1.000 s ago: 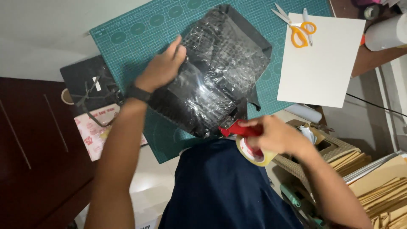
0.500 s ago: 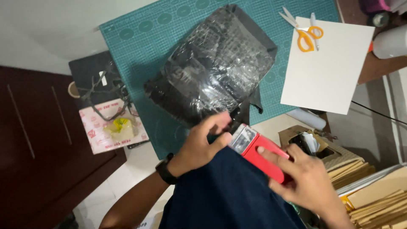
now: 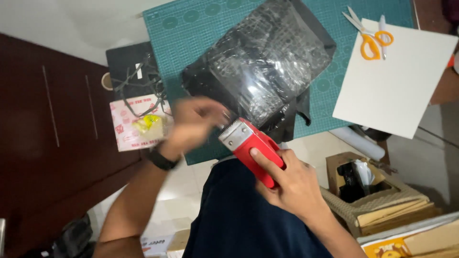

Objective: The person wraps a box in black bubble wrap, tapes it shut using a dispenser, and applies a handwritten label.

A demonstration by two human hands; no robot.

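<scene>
— So, what does the right hand [image 3: 294, 184] carry?

— A red tape dispenser [image 3: 251, 148], held over the person's lap just off the near edge of the green cutting mat [image 3: 191, 43]. The fingers are clamped around its red body, index finger laid along the top. The serrated metal blade points toward the mat.

— And the left hand [image 3: 193, 122]?

— It is blurred, positioned just beside the blade end of the dispenser. Whether its fingers are apart or pinching something, I cannot tell. A dark watch [image 3: 161, 160] sits on that wrist.

— What lies on the mat?

— A black parcel wrapped in clear bubble film [image 3: 260, 67], near the middle of the mat, just beyond both hands. Right of it, a white sheet [image 3: 397, 86] overlaps the mat edge; orange-handled scissors [image 3: 368, 38] rest partly on that sheet.

— Anything left of the mat?

— A black device with tangled cable [image 3: 134, 76], and a pink-printed pouch [image 3: 136, 126] nearer the person.
</scene>
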